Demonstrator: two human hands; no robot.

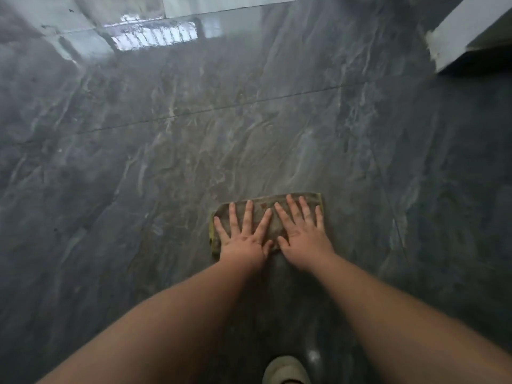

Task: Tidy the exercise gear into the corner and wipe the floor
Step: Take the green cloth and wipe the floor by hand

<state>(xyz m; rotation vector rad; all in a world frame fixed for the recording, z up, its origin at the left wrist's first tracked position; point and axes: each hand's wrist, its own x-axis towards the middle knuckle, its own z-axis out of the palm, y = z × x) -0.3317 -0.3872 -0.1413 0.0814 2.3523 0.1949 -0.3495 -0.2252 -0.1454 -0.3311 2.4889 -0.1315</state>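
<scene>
A person's left hand (243,239) and right hand (303,234), fingers spread flat, press a folded brownish cloth (273,217) onto the dark marbled floor (166,162). Even pressure and overlapping strokes would probably serve best; no exercise gear shows.

There is just one camera, and it sits on my head. It looks forward and down, straight at the dark floor (194,128) in front of me. It is close to me — my two bare arms fill the bottom and my shoe (286,370) peeks in at the edge. Far off at the top, a white wall (465,31) shows.
</scene>
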